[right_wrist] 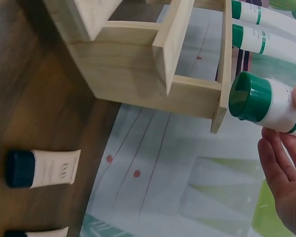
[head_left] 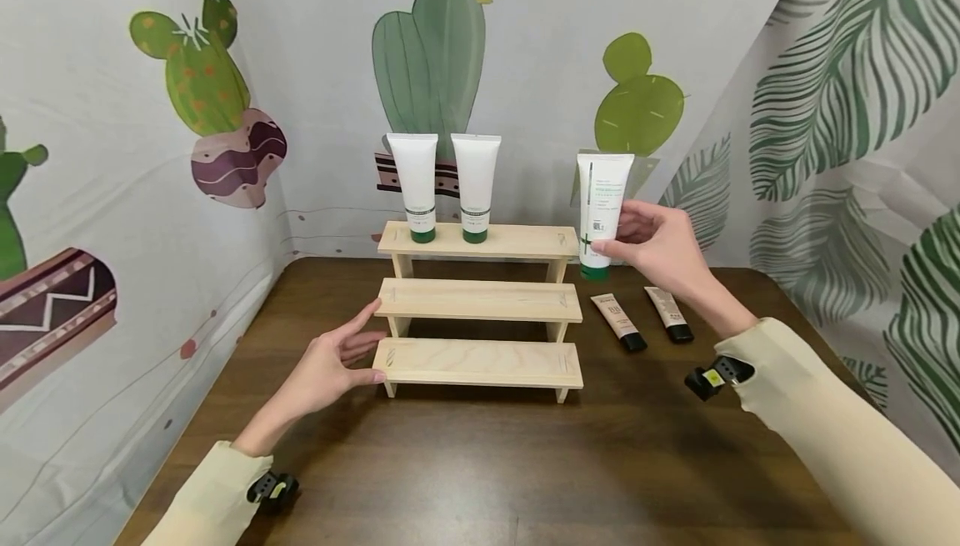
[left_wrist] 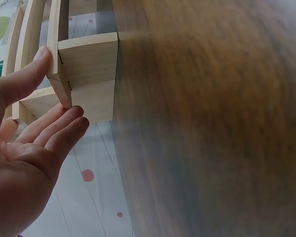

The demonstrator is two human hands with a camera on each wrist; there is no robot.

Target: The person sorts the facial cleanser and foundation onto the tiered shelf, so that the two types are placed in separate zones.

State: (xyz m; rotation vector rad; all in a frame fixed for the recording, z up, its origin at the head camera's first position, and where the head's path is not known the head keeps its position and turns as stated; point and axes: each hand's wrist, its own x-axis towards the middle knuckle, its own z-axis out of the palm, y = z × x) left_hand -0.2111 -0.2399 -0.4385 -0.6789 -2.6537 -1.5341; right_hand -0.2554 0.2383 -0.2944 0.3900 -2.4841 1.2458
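Two hands: right pinches white tube; left, fingers extended, touches wooden rack opposite.

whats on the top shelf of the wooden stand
On the top shelf, a white tube and a second tube stand upright on green caps. The spots beneath the caps are covered, so I can't see those.

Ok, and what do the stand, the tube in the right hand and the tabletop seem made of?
Stand: pale wood, seemingly unvarnished, with grain showing. Tube: probably soft plastic, smooth white, judging by its flattened end; its green cap looks like harder plastic, glossy with highlights. Tabletop: dark brown grain with a soft sheen, so wood or laminate.
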